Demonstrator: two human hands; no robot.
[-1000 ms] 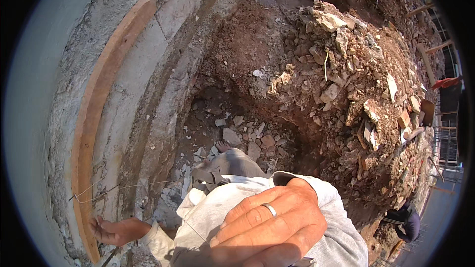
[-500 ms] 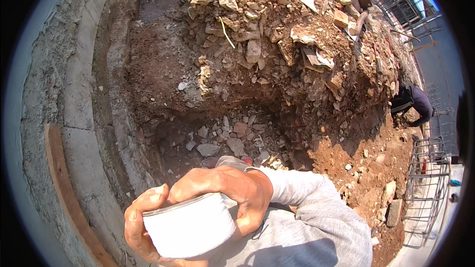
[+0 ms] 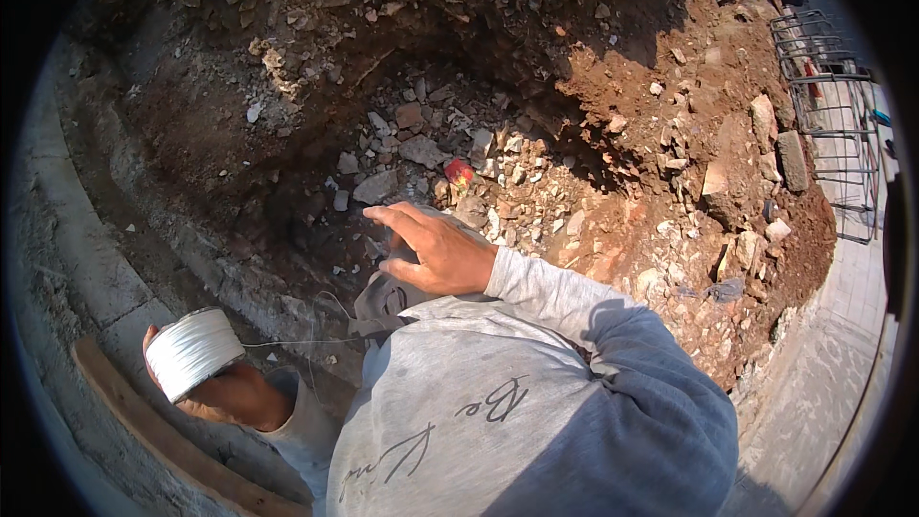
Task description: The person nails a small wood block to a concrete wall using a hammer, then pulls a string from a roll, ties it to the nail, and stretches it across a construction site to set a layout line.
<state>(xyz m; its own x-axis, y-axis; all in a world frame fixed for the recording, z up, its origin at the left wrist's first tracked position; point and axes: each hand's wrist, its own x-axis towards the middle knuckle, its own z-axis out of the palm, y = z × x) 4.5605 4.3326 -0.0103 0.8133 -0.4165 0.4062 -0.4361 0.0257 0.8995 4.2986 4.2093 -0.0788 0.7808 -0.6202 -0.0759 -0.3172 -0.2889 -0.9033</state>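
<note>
"Where was the spool of white string (image 3: pixel 196 354)?"

"In the left hand (image 3: pixel 230 395), which was gripped around it, near the wooden plank (image 3: pixel 163 424). A thin strand (image 3: pixel 297 342) ran from it toward the grey shirt (image 3: pixel 517 412)."

"And the right hand (image 3: pixel 440 254)?"

"Stretched out before the rubble (image 3: pixel 421 148), thumb and forefinger spread apart. I couldn't tell how its hidden fingers lay."

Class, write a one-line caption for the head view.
Left hand holds a spool of white string; right hand open.
</note>
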